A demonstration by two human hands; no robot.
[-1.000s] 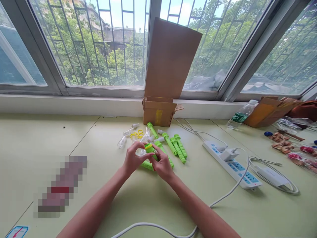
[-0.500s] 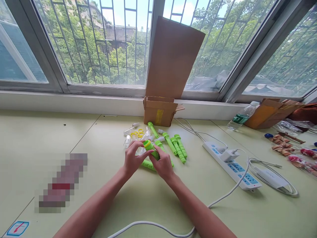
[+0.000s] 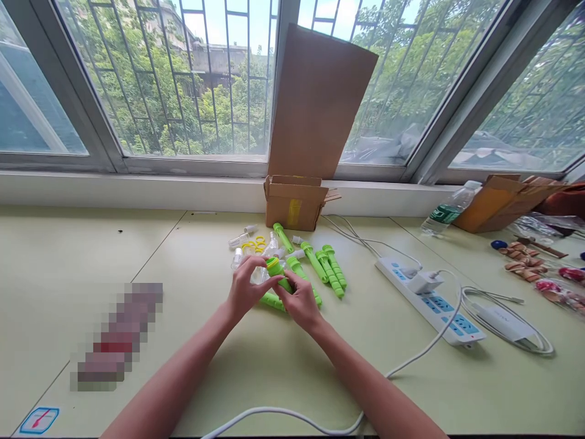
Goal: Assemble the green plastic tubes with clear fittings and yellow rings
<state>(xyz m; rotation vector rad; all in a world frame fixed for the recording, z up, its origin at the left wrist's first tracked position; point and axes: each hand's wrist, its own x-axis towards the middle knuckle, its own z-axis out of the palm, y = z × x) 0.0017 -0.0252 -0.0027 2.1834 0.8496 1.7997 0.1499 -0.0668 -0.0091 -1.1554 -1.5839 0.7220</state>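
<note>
Between my hands is a green plastic tube with a ribbed body, its wide mouth facing up and a yellow ring around the rim. My left hand pinches the tube near the rim with thumb and fingers. Lower down, my right hand is closed around the body and hides part of it. Another green tube lies under the hands. Several more green tubes rest to the right. Loose yellow rings and clear plastic pieces lie just beyond my left hand.
A cardboard box with a raised flap stands against the window sill. To the right are a white power strip with cables, a coiled cable with an adapter and a water bottle. A white cable crosses the near edge.
The view has shifted slightly. Both hands keep their hold on the green tube in nearly the same place, with only a small movement at its rim.
</note>
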